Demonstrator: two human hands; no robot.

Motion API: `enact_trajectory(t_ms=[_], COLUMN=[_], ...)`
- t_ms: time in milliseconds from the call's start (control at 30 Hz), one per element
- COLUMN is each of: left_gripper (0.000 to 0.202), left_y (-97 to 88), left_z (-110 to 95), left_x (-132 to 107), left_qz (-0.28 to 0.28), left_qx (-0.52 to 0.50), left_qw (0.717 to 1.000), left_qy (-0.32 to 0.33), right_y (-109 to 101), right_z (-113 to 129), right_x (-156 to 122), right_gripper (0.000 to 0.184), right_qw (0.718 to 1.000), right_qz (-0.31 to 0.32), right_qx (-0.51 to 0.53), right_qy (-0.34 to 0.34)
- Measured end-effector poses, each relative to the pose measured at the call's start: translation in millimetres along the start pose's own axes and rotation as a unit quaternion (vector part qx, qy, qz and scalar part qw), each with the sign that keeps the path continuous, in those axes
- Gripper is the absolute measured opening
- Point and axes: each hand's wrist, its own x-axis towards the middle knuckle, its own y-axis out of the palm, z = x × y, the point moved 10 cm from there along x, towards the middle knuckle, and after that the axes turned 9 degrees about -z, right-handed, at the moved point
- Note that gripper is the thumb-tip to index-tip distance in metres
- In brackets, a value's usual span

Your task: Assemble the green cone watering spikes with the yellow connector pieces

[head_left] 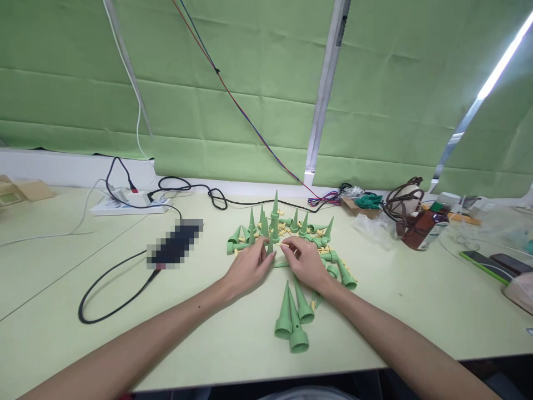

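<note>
My left hand (249, 268) and my right hand (305, 261) meet in the middle of the pale green table (208, 344). The left fingers pinch a green cone-shaped spike (270, 243). The right fingers are closed on a small yellowish piece (285, 245) held against that spike. Behind them lies a pile of green spikes (291, 225), several standing upright, with small yellow parts scattered among them. Three more green spikes (293, 316) lie grouped in front of my right wrist.
A black cable (109, 289) loops at the left beside a blurred dark device (175, 244). A white power strip (131, 204) lies at the back left. A brown bottle (425, 229), plastic bags and phones (495, 262) crowd the right side. Green curtains hang behind.
</note>
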Motion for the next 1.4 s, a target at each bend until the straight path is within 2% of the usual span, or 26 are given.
enact_trajectory(t_ms=[67, 167, 300, 500, 733, 967, 1133, 1400], left_gripper=[0.015, 0.021, 0.024, 0.028, 0.026, 0.026, 0.025, 0.023], left_y=[3.5, 3.8, 1.9, -7.5, -12.7, -13.7, -11.4, -10.9], left_z=[-1.3, -2.4, -2.7, -0.9, -10.6, -12.3, -11.8, -13.2], left_x=[0.2, 0.6, 1.3, 4.4, 3.5, 2.1, 2.0, 2.0], left_qz=[0.013, 0.010, 0.007, -0.032, -0.055, -0.055, -0.047, -0.045], left_qx=[0.021, 0.033, 0.023, 0.010, -0.009, -0.016, -0.021, -0.021], left_qw=[1.000, 0.999, 0.999, 0.999, 0.997, 0.997, 0.998, 0.997], left_qy=[0.019, 0.038, 0.035, 0.009, 0.045, 0.046, 0.045, 0.052], right_y=[0.7, 1.4, 1.6, 2.0, 2.0, 6.0, 6.6, 10.9], right_z=[-0.3, -0.9, -1.2, -0.6, 3.2, -6.1, -12.3, -16.9], right_x=[-0.4, -0.6, -0.5, -0.4, 0.9, -2.1, -3.2, -4.1], right_gripper=[0.019, 0.019, 0.018, 0.019, 0.026, 0.024, 0.017, 0.020], right_qw=[1.000, 1.000, 1.000, 1.000, 1.000, 0.995, 0.992, 0.978], right_qz=[0.003, 0.005, 0.005, 0.009, 0.018, 0.046, 0.038, 0.032], right_qx=[-0.001, -0.003, -0.004, -0.001, -0.001, 0.057, 0.080, 0.168], right_qy=[-0.003, -0.004, -0.001, 0.005, 0.011, 0.070, 0.091, 0.116])
